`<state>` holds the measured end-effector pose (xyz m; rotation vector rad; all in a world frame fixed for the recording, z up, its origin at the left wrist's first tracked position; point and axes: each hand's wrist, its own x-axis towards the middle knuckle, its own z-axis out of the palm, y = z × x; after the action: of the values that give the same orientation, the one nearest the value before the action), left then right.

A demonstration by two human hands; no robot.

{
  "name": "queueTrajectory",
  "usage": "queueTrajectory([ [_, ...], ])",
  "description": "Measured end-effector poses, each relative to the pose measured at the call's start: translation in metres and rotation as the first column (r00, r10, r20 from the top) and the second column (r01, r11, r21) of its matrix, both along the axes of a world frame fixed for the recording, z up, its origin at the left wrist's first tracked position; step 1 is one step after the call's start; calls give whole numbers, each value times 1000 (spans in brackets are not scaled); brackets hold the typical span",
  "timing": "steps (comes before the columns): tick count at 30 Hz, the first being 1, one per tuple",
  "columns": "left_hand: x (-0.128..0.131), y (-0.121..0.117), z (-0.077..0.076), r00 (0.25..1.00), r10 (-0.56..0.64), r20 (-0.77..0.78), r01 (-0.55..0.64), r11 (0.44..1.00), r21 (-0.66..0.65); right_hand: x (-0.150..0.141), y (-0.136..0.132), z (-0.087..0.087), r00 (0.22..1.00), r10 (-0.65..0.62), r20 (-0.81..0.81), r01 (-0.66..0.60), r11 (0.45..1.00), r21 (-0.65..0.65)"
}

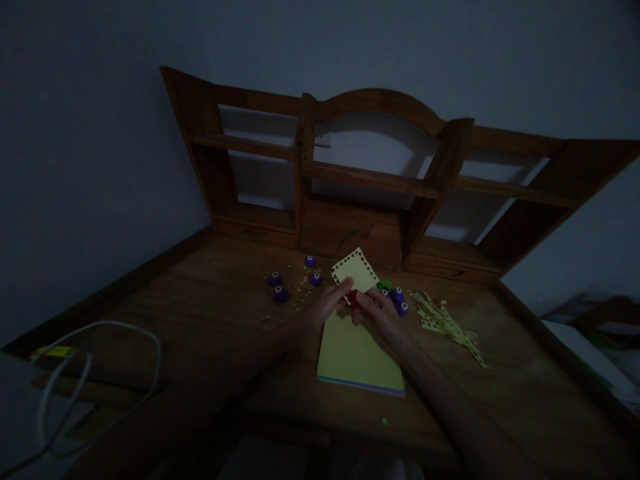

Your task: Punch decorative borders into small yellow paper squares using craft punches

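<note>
Between my hands is a square of yellow paper [354, 270] with small shapes punched along its edges. My left hand [329, 300] pinches the paper near its lower corner. In my right hand [377, 312] is a red craft punch [353, 299], set at the paper's lower edge. Fingers partly cover the punch. Below both hands lies a stack of yellow paper [357, 353], with blue and purple sheets showing at its bottom edge.
Several purple punches [281, 293] stand to the left among tiny paper bits, and more purple punches [399, 295] beside a green one [384, 285] to the right. Punched yellow strips [447, 323] lie farther right. A wooden shelf unit [370, 180] backs the desk; a white cable [155, 340] loops at left.
</note>
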<state>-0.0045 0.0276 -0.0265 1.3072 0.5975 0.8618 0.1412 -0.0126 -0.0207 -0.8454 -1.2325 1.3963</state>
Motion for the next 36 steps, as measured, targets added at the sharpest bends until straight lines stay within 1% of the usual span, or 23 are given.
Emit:
queueTrajectory([
  [4,-3,5,-2,999,51,8,-51,997,54,3,0,-2,1000,19,8,-19,1000,-19],
  [9,-8,6,-1,982,169,-89,-160,982,98,3,0,-6,998,53,-40,-55,998,-41],
  [14,-9,1,6,989,136,-63,-129,986,100,3,-1,-5,994,78,-75,-82,995,-51],
  [17,-9,-1,9,985,153,-84,-145,985,94,3,-2,-2,991,84,-103,-91,994,-67],
  [20,-9,-1,9,982,166,-91,-157,983,96,3,-3,-1,989,86,-118,-97,991,-88],
  [23,-9,0,6,985,149,-85,-140,985,98,3,-3,-1,989,79,-128,-91,992,-92],
  [26,-8,1,4,989,132,-74,-127,989,72,3,-3,-2,986,76,-150,-90,992,-89],
  [30,-9,3,2,983,161,-84,-156,986,57,4,-2,-3,983,76,-164,-92,991,-93],
  [36,-10,1,4,975,199,-96,-190,977,100,3,-2,-2,985,65,-160,-82,992,-98],
])
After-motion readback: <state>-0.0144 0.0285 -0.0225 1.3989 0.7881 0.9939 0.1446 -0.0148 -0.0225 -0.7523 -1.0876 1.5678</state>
